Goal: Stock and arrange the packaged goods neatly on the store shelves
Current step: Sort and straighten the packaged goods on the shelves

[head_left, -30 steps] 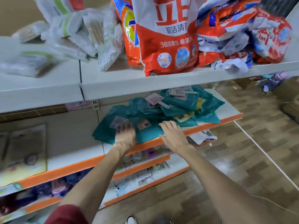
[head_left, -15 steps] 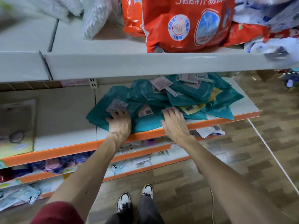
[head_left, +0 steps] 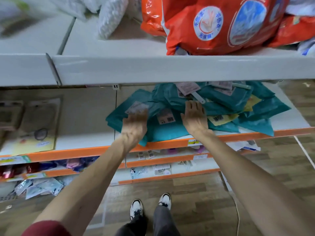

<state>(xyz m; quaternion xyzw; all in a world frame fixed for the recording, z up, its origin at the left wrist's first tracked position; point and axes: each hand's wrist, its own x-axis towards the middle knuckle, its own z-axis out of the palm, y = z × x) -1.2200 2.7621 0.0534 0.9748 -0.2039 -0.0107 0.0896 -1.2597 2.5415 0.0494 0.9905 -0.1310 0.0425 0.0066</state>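
Teal packets (head_left: 221,106) on middle shelf (head_left: 85,140): crooked overlapping heap, one corner past orange edge. Left hand (head_left: 134,123), right hand (head_left: 194,116) flat on heap, fingers straight, gripping nothing. Stocked, I judge; straightening barely begun.

Teal packages (head_left: 170,132) lie heaped on the right section of an orange-edged shelf (head_left: 289,123), one corner overhanging its front edge; above, red-orange bags (head_left: 213,28) and white packs (head_left: 109,19) sit on the white upper shelf (head_left: 153,68).
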